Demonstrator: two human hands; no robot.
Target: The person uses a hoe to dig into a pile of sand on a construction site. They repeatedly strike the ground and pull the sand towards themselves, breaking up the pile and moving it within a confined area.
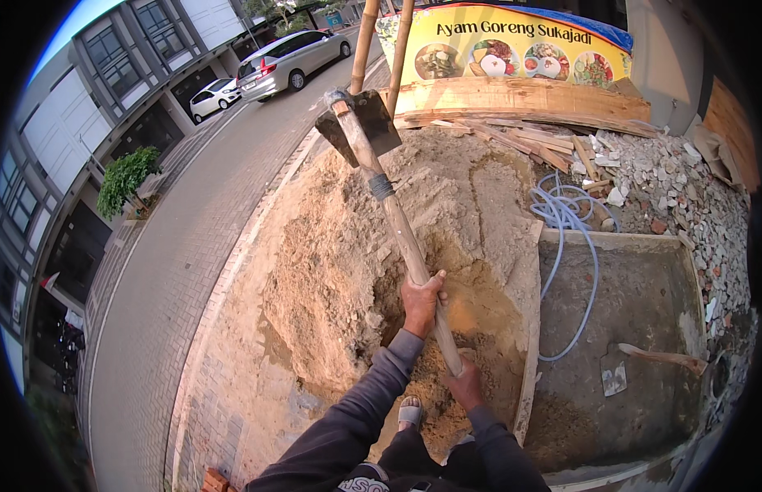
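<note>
A long wooden-handled hoe (401, 225) slants away from me over a big heap of sand (323, 271). Its dark, broad metal blade (377, 123) is raised at the far end, above the top of the heap. Black wrapping binds the handle partway along. My left hand (420, 303) is closed round the middle of the handle. Nearer my body, my right hand (467, 384) grips the handle's lower end. Below my hands lies darker, dug-out sand, with one sandalled foot (409, 412) standing at its edge.
At right is a framed mixing trough (610, 303) with grey residue, a pale blue hose (594, 279) and another hoe (664, 358). Rubble (684, 184) and planks (536, 143) lie beyond, before a yellow banner (512, 49). Left runs a paved road (184, 213) with cars. Bricks (215, 480) sit lower left.
</note>
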